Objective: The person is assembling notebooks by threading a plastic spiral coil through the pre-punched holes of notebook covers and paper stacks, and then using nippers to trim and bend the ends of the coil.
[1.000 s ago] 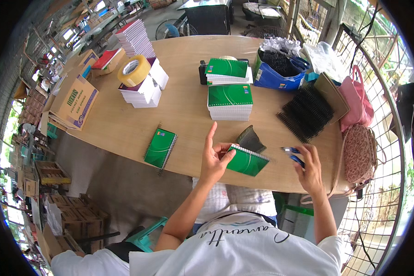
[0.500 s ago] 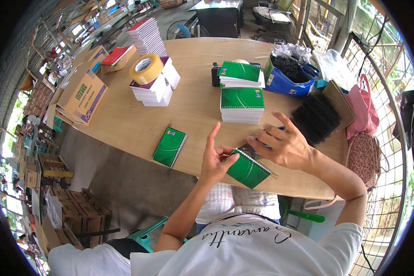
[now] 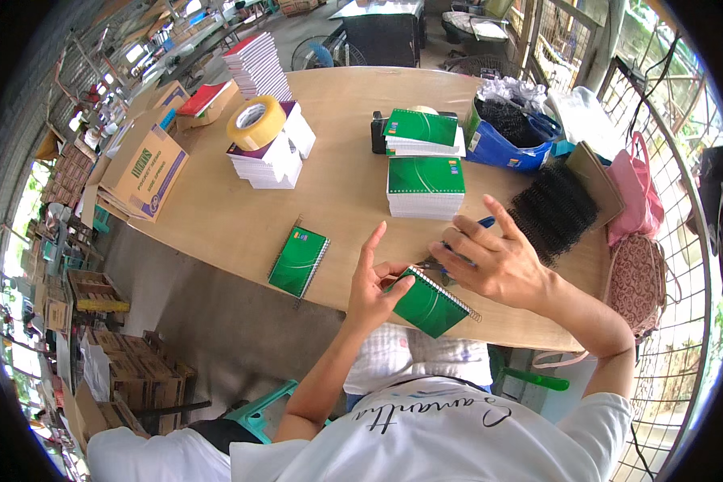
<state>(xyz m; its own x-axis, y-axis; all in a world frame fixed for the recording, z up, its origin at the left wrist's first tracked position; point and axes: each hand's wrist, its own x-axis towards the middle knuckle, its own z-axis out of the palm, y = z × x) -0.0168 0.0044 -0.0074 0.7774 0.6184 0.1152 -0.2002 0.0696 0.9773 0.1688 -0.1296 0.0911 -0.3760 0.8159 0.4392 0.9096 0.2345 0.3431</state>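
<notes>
My left hand (image 3: 371, 287) grips a small green notebook (image 3: 430, 305) at its left corner, thumb on the cover and index finger raised. A dark coil (image 3: 458, 299) runs through the holes along the notebook's upper edge, its loose end sticking out at the right. My right hand (image 3: 490, 255) hovers just above that coiled edge, index finger stretched out and the others bent but apart; its thumb is hard to make out. Partly hidden behind it lies a tool with a blue handle (image 3: 487, 222). Another green notebook (image 3: 299, 261) with a coil lies left on the table.
Beyond my hands stand stacked green notebooks (image 3: 426, 189). Black coils (image 3: 553, 205) lie at right, near a blue container (image 3: 506, 145) and pink bag (image 3: 636, 193). Tape (image 3: 256, 123) tops a white stack at left, by a cardboard box (image 3: 146, 173). A person's white sleeve (image 3: 157, 456) shows lower left.
The held notebook and my left hand have shifted very slightly downward and left. My right hand has moved slightly right, its fingers changing pose a little.
</notes>
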